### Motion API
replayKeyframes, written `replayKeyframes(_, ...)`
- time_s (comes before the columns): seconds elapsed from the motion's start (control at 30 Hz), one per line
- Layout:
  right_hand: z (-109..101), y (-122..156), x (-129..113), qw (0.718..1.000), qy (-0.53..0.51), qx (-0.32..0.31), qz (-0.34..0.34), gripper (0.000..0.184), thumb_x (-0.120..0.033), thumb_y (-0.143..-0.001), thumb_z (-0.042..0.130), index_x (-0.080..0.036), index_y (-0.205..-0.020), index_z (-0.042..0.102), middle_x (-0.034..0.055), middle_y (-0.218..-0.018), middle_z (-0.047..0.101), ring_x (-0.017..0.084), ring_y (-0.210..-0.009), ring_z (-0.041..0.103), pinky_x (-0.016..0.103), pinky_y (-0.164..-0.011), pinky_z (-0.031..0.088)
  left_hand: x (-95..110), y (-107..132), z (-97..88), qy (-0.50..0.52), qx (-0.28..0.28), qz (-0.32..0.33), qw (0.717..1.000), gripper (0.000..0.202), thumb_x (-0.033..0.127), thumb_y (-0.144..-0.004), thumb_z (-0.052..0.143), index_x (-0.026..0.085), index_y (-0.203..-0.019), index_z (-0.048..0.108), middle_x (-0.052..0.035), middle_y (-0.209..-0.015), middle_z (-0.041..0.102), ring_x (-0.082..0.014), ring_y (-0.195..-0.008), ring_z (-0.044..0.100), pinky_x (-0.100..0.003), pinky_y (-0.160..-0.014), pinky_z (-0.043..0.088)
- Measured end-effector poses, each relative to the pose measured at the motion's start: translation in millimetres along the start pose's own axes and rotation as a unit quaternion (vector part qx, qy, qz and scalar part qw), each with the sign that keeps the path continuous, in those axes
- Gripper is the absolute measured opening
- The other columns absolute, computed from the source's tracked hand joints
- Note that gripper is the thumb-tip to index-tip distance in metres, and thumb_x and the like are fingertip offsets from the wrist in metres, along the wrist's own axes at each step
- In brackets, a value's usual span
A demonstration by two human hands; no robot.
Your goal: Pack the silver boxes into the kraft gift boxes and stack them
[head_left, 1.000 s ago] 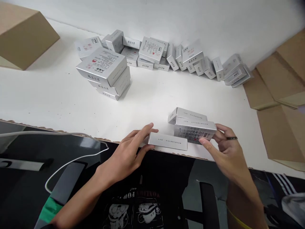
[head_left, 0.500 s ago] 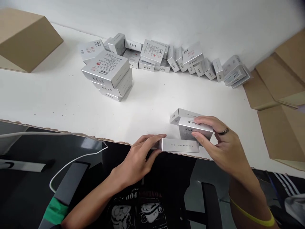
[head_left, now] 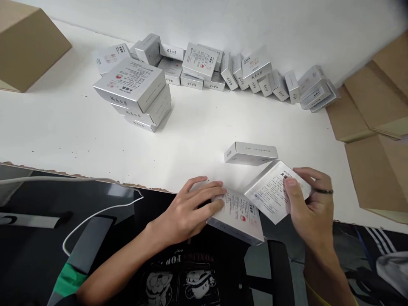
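My right hand (head_left: 310, 204) grips a flat silver box (head_left: 270, 191) by its right side, thumb on the printed face and fingers behind. This box is tilted, its broad face turned toward me. Another silver box (head_left: 239, 214) juts out past the table's front edge, its printed face up. My left hand (head_left: 194, 208) holds that one at its left end, with fingertips on the top; the underside of the grip is hidden. Just behind both, a third silver box (head_left: 251, 153) stands on its long narrow side on the white table (head_left: 191, 144).
A stack of silver boxes (head_left: 134, 91) stands left of centre. Along the wall runs a row of more silver boxes (head_left: 199, 61), some leaning. Cardboard boxes stand at far left (head_left: 35, 46) and right (head_left: 379, 174). A white cable (head_left: 95, 212) hangs below the table edge.
My right hand has turned its box so the broad face shows, and moved it slightly right. The left hand's box has tipped from its side to lie face up over the edge.
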State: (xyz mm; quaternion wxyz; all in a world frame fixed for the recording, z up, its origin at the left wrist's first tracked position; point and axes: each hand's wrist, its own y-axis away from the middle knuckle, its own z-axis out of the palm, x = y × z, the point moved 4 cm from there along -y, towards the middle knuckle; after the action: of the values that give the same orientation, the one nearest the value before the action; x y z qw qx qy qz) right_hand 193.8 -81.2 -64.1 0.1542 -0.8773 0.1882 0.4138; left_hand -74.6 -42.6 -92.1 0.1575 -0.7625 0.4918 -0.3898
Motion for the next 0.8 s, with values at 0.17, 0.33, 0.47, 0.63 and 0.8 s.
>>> replayKeyframes(0.17, -15.3, -7.6, -3.5, 0.977, 0.135, -0.115, 0.116, 0.059, -0.077, -0.092, 0.051, -0.034, -0.13, 0.062, 0.0046, -0.089, 0.072, 0.019, -0.066, 0.063, 0.03, -0.053, 0.048, 0.7, -4.8, -0.4, -0.002, 0.011, 0.014, 1.0, 0.026, -0.005, -0.097, 0.048, 0.012, -0.113, 0.059, -0.0168, -0.123, 0.074, -0.0271, -0.123, 0.07, -0.048, -0.1, 0.058)
replayKeyframes(0.33, -9.7, -4.4, -0.6, 0.947, 0.141, -0.234, 0.17, 0.071, -0.085, -0.092, 0.039, -0.032, -0.133, 0.06, 0.0008, -0.074, 0.066, 0.018, -0.064, 0.06, 0.032, -0.06, 0.049, 2.2, -9.2, 1.4, -0.029, 0.008, 0.02, 0.999, 0.032, -0.006, -0.095, 0.044, 0.013, -0.115, 0.059, -0.0163, -0.118, 0.073, -0.0251, -0.114, 0.072, -0.046, -0.092, 0.059)
replayKeyframes(0.47, 4.6, 6.5, -4.3, 0.916, 0.124, -0.33, 0.19, 0.072, -0.081, -0.097, 0.035, -0.032, -0.147, 0.048, -0.0046, -0.062, 0.06, 0.018, -0.059, 0.056, 0.032, -0.059, 0.045, 2.9, -16.4, 3.6, -0.015, -0.013, 0.014, 1.0, 0.025, -0.002, -0.092, 0.05, 0.013, -0.111, 0.056, -0.0268, -0.141, 0.059, -0.0373, -0.141, 0.054, -0.057, -0.104, 0.055)
replayKeyframes(0.63, 4.0, -6.6, -7.8, 0.921, 0.069, -0.364, 0.12, 0.072, -0.078, -0.099, 0.029, -0.023, -0.122, 0.069, -0.0017, -0.056, 0.056, 0.017, -0.051, 0.05, 0.034, -0.056, 0.044, -6.4, -21.7, 4.8, 0.118, -0.062, -0.015, 0.991, 0.031, 0.011, -0.095, 0.064, 0.021, -0.116, 0.043, -0.0206, -0.142, 0.061, -0.0297, -0.143, 0.054, -0.062, -0.123, 0.043)
replayKeyframes(0.8, -9.4, -53.3, -3.0, 0.987, 0.077, -0.139, 0.006, 0.059, -0.076, -0.085, 0.064, -0.025, -0.114, 0.07, 0.0045, -0.087, 0.069, 0.019, -0.068, 0.061, 0.034, -0.058, 0.05, -25.0, -16.4, -7.2, 0.161, -0.025, -0.118, 0.98, 0.07, 0.021, -0.095, 0.071, 0.026, -0.15, 0.029, -0.018, -0.144, 0.057, -0.0309, -0.136, 0.059, -0.054, -0.111, 0.058)
